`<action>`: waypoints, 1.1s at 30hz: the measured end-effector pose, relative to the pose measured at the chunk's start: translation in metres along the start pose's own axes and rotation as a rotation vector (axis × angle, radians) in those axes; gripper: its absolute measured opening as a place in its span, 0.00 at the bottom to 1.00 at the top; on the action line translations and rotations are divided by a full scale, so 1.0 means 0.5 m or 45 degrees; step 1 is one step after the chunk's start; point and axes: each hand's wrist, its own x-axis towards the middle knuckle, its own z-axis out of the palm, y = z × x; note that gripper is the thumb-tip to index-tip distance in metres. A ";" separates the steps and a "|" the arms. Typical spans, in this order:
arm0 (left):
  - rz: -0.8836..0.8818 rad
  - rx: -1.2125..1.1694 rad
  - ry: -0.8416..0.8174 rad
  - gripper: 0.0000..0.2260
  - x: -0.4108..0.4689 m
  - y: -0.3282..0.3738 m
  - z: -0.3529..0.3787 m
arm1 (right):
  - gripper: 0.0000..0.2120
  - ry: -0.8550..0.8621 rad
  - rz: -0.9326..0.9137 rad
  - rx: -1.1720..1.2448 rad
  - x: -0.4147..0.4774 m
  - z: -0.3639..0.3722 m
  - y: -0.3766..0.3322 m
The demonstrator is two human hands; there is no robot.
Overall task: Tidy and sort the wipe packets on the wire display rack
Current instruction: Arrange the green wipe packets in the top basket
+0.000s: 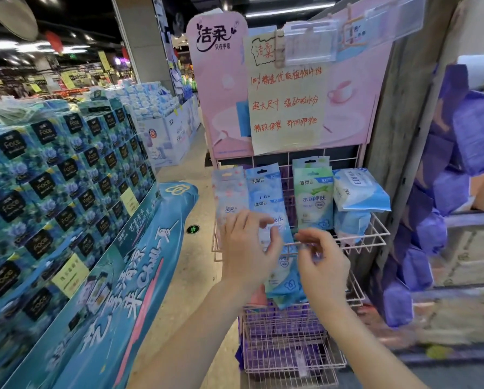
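Left hand [246, 245] pinches the blue packet [284, 279], right hand's [323, 265] grip is unclear; hang it straight on the rack [375, 234].

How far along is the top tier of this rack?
Looks done: pink packets and green packets stand upright in their own rows. In hand: the left hand pinches a blue packet hanging below its row; the right hand is beside it, grip unclear. Left: the white pack lies sideways at the right end.

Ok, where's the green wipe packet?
Head view: the green wipe packet stands right of centre on the pink wire rack's upper tier, between a blue packet and a white pack.
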 end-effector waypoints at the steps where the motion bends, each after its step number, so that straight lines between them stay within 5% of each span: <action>1: 0.027 -0.047 -0.015 0.04 -0.038 0.007 -0.004 | 0.14 0.026 -0.013 0.002 -0.027 -0.002 0.022; 5: -0.029 -0.080 -0.197 0.02 -0.184 0.000 0.009 | 0.16 -0.126 0.161 -0.093 -0.093 0.011 0.116; 12: -0.703 0.147 -0.710 0.14 -0.220 -0.028 0.062 | 0.10 -0.256 0.479 -0.271 -0.072 0.040 0.206; 15: -0.827 0.111 -0.773 0.18 -0.192 -0.029 0.091 | 0.20 -0.475 0.515 -0.439 -0.046 0.068 0.237; 20: -1.037 -0.081 -0.717 0.19 -0.180 -0.022 0.125 | 0.24 -0.548 0.405 -0.677 -0.043 0.083 0.248; 26: -1.248 -0.324 -0.587 0.07 -0.184 -0.025 0.124 | 0.24 -0.496 0.300 -0.771 -0.072 0.029 0.227; 33: -1.483 -0.549 -0.468 0.09 -0.214 -0.030 0.091 | 0.11 -0.855 0.313 -0.361 -0.078 -0.008 0.197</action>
